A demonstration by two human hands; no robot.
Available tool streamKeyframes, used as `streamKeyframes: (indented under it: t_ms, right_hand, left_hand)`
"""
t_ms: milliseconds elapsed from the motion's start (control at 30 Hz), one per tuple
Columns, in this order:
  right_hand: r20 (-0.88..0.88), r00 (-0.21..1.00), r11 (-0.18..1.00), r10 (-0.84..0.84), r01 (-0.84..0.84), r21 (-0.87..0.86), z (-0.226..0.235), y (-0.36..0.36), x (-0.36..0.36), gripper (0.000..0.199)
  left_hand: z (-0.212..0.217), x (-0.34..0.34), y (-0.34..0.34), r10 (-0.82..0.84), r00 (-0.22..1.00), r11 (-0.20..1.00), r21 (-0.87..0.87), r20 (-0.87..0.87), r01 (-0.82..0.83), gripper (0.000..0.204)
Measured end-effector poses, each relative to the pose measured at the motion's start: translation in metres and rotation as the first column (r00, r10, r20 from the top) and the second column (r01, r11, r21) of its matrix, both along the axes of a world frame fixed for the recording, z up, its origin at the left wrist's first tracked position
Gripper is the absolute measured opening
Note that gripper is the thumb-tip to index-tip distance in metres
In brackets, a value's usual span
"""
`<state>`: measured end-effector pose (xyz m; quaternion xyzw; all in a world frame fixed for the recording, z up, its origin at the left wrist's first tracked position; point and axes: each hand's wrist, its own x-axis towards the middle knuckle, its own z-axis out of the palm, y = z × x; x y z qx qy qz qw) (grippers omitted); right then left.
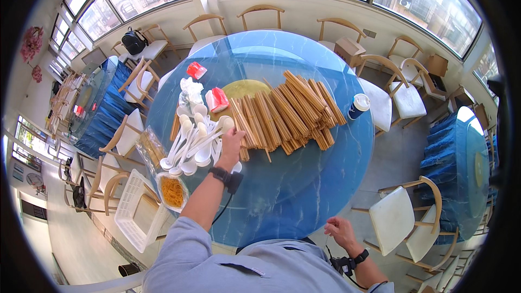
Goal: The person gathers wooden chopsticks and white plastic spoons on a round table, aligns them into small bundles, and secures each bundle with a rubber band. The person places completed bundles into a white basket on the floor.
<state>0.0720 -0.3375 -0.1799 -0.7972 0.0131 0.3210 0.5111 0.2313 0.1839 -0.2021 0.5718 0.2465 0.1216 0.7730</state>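
My left hand (232,144) reaches over the blue round table (271,206), between white spoons and a pile of chopsticks. Its fingers are bent and closed at the left end of the pile, right beside a white spoon's bowl (226,124); what they grip is hidden. Several long-handled white spoons (187,146) lie heaped to its left. The brown chopsticks (287,111) are stacked in bundles across the middle. My right hand (341,230) hangs off the table's near right edge, its fingers loosely curled and apart, with nothing visible in it.
Red-and-white packets (217,100) and a crumpled white plastic bag (190,93) lie behind the spoons. A lidded cup (359,106) stands at the right edge. Yellow rubber bands (172,191) fill a container at the left, near a white basket (138,206). Chairs (392,220) surround the table.
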Motion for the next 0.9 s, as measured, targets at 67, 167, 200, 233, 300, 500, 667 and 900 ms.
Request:
streamKeyframes:
  t_ms: [67, 167, 200, 233, 300, 500, 667, 900]
  right_hand:
    - [0.028, 0.999, 0.997, 0.022, -0.024, 0.072, 0.016, 0.036, 0.019, 0.031]
    - [0.085, 0.996, 0.97, 0.015, -0.035, 0.241, 0.047, 0.1, 0.042, 0.035]
    - [0.049, 0.999, 0.953, 0.013, -0.028, 0.302, 0.059, 0.123, 0.05, 0.04]
    - [0.043, 0.999, 0.915, 0.024, -0.04, 0.401, 0.07, 0.147, 0.057, 0.044]
    - [0.021, 1.0, 0.762, -0.012, -0.004, 0.647, 0.092, 0.199, 0.06, 0.055]
    - [-0.097, 0.994, 0.6, 0.039, 0.054, 0.798, 0.157, 0.307, 0.026, 0.028]
    - [-0.062, 0.998, 0.592, 0.031, 0.031, 0.806, 0.197, 0.346, -0.009, 0.022]
    - [0.005, 0.971, 0.434, 0.24, -0.111, 0.894, 0.244, 0.344, -0.033, 0.04]
  left_hand:
    - [0.036, -0.049, -0.029, -0.022, 0.984, 0.996, -0.077, 0.178, 0.036, 0.045]
    - [0.091, -0.124, -0.068, -0.091, 0.983, 0.995, -0.016, 0.161, 0.094, 0.053]
    - [0.106, -0.148, -0.08, -0.118, 0.974, 0.992, -0.02, 0.194, 0.125, 0.053]
    - [0.12, -0.169, -0.09, -0.15, 0.974, 0.988, -0.001, 0.17, 0.152, 0.052]
    - [0.141, -0.206, -0.106, -0.226, 0.946, 0.973, 0.02, 0.233, 0.228, 0.05]
    - [0.171, -0.268, -0.12, -0.359, 0.927, 0.924, -0.099, 0.107, 0.369, 0.049]
    - [0.186, -0.302, -0.084, -0.458, 0.887, 0.888, -0.086, -0.067, 0.452, 0.018]
    - [0.201, -0.321, -0.073, -0.529, 0.798, 0.571, -0.575, 0.289, 0.586, 0.026]
